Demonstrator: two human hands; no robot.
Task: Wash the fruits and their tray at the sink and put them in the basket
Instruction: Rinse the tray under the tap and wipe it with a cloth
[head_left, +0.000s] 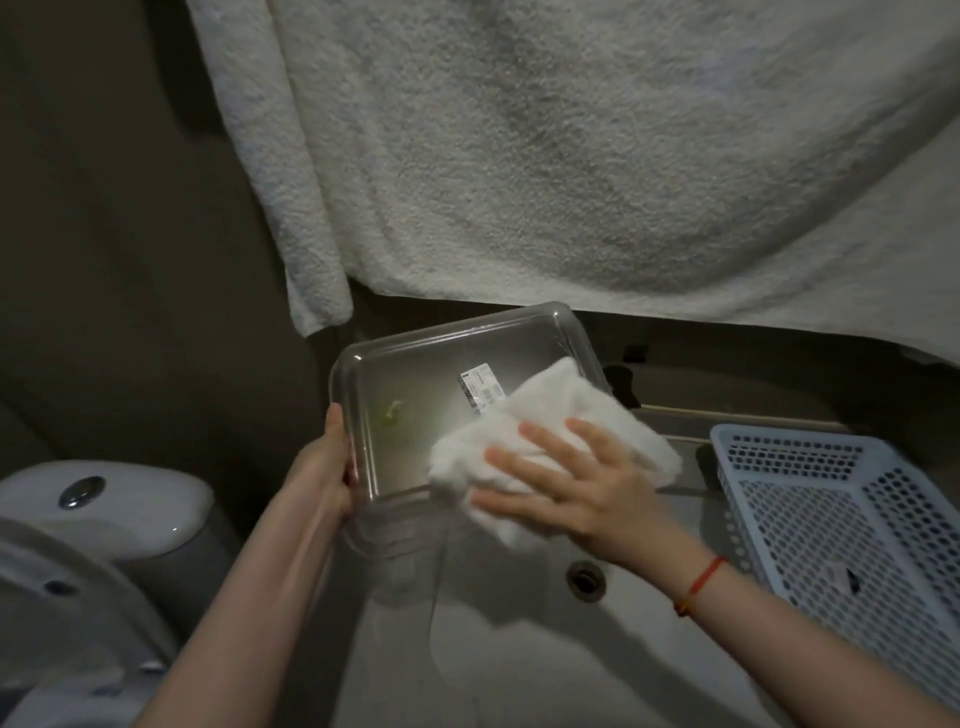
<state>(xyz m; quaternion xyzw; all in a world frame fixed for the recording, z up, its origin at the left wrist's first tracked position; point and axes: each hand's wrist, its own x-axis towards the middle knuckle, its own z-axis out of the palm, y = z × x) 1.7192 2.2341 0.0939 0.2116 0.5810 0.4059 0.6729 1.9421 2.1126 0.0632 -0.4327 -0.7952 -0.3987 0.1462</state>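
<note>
Toilet cistern (104, 509) left, perforated basket (831, 519) right, towel (571, 156) overhead.

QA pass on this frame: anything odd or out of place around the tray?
Two things. A small greenish scrap clings to the clear tray near the left hand, and a printed label is stuck to the tray. The right hand presses a white cloth on it. The basket shows no fruit.

Tray (415, 374): held tilted above sink (519, 649), left hand (324, 478) on its left edge. Cloth (561, 431): on tray's right part, under right hand (576, 493). Basket (852, 509): right of sink, beside tray. Towel (571, 156): hanging behind, above tray. Toilet (104, 514): left of sink. Drain (587, 581): in sink, below right hand.
</note>
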